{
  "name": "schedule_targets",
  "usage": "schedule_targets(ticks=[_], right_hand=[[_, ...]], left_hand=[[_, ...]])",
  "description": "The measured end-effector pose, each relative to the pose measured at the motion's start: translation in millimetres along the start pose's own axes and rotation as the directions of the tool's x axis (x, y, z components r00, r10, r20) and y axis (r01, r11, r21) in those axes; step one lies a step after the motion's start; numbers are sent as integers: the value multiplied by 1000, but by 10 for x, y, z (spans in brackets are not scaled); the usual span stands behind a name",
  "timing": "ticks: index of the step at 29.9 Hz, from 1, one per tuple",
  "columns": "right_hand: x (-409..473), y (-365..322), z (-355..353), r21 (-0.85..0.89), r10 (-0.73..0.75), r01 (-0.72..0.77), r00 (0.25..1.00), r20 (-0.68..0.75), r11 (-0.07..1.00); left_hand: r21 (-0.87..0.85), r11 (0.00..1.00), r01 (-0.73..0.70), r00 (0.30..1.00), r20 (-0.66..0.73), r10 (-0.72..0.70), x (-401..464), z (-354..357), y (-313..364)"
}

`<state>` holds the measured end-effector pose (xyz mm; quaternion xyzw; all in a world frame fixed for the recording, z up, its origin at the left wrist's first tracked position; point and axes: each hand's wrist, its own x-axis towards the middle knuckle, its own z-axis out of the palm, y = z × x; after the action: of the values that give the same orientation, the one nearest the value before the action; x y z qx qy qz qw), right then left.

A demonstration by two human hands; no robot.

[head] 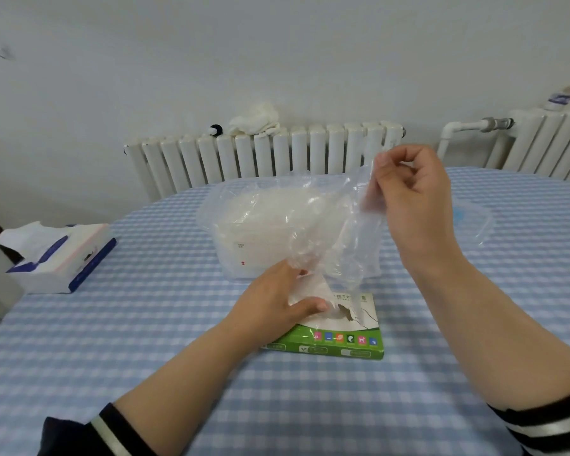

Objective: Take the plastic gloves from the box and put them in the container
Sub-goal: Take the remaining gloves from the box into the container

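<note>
plastic glove [336, 232] pinched by raised right hand [412, 199].

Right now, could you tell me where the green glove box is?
The green glove box lies flat on the checked tablecloth, centre of the head view, just in front of the clear container and under the left hand.

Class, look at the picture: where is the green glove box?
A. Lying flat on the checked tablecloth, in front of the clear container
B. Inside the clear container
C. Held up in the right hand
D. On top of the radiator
A: the green glove box lies flat on the checked tablecloth, nearer the camera than the clear container.
</note>
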<state>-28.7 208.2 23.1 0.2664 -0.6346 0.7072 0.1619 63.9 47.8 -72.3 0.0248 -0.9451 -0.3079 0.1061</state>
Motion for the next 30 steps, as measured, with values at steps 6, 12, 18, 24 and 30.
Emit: schedule_targets(ticks=[6,12,18,24,30], right_hand=[[4,97,26,-32,54,-56,998,-44,998],[-35,80,51,-98,40,-41,999,-8,994],[-2,49,11,-142,36,-21,993,111,990],[-48,44,34,-131,-37,62,983,180,989],[-35,120,29,-209,-79,96,993,88,973]], left_hand=[[-671,720,-176,984,-136,113,-60,-140,410],[-873,484,-59,985,-129,-114,40,-187,578],[-916,400,-31,991,-81,-109,79,-374,453],[-886,459,64,996,26,-88,111,-405,469],[-726,687,-41,947,-246,-204,340,-489,599]])
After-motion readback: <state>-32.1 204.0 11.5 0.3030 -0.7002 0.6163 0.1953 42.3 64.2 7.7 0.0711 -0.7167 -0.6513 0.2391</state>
